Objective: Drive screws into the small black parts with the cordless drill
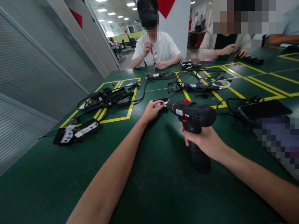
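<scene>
My right hand is wrapped around the grip of a black cordless drill with red buttons, held above the green table. Its chuck points forward and left, towards my left hand. Between the fingers of that hand is a small silvery piece, at the drill's tip; its exact kind is too small to tell, and I cannot tell whether the bit touches it. Just behind the fingertips lies a dark flat piece, partly hidden by the hand and drill.
Bundled black cables and labelled black packets lie on the left. Ahead are more cables and a white coiled tube. A dark-screened phone rests at right. Across the table sit people, one holding a red-handled tool.
</scene>
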A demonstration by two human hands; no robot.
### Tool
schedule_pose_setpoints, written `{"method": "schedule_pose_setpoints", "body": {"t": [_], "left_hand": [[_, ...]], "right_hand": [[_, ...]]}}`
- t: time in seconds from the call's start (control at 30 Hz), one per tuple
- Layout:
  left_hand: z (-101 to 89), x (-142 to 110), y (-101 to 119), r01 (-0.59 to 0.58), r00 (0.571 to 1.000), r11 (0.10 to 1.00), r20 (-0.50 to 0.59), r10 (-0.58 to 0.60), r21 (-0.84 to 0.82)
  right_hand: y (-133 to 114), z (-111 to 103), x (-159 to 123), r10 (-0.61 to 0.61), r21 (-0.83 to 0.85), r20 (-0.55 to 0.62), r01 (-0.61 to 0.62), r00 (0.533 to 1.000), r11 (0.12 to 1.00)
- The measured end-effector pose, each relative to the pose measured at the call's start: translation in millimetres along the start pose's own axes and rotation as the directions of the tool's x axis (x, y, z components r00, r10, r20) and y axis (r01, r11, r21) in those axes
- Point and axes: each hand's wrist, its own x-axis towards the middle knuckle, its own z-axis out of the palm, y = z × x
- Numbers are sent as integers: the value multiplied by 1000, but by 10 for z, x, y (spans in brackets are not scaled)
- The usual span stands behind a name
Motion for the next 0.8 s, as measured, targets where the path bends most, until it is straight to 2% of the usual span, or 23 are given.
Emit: {"method": "schedule_pose_setpoints", "body": {"t": [0.8], "left_hand": [[11, 13, -17, -23, 1000, 1000, -16, 23, -17]], "right_hand": [[-17, 6, -10, -12, -12, 6, 12, 1000, 1000]]}}
